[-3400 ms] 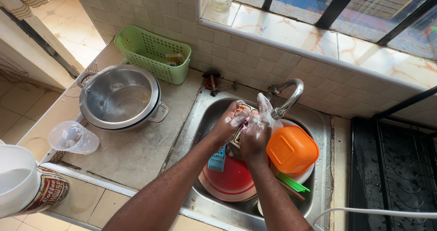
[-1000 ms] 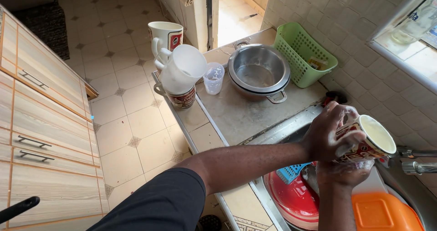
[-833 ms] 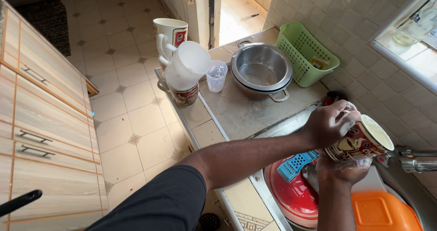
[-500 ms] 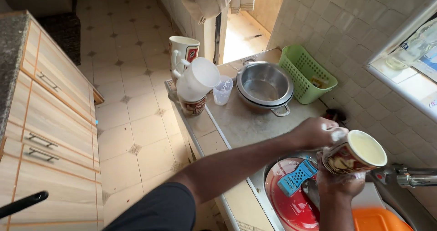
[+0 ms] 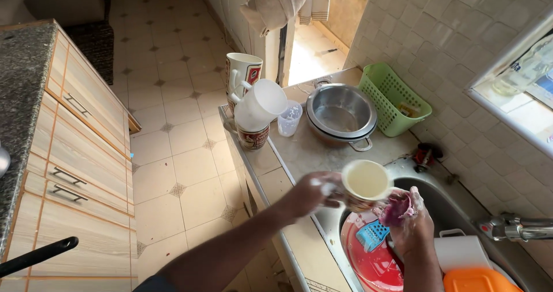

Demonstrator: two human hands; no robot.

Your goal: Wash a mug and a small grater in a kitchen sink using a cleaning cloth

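My left hand (image 5: 314, 193) grips a patterned mug (image 5: 364, 185) with a pale inside, held over the sink's left rim, its mouth facing up toward me. My right hand (image 5: 410, 226) is soapy and closed on a purple scrubbing sponge (image 5: 396, 210) just right of the mug, touching its side. Below them in the sink (image 5: 429, 187) lies a red plate (image 5: 374, 260) with a blue grater-like tool (image 5: 372, 235) on it.
On the counter stand stacked mugs with a white cup tilted on top (image 5: 257, 109), a clear plastic cup (image 5: 288, 119), a steel pot (image 5: 341, 114) and a green basket (image 5: 393, 98). A tap (image 5: 515, 228) juts in at right, an orange container (image 5: 478, 280) below it. Wooden drawers (image 5: 69, 159) stand across the tiled floor.
The mug has moved left and lower, from above the sink toward its left rim. My view has swung up and left, showing more floor and the doorway.
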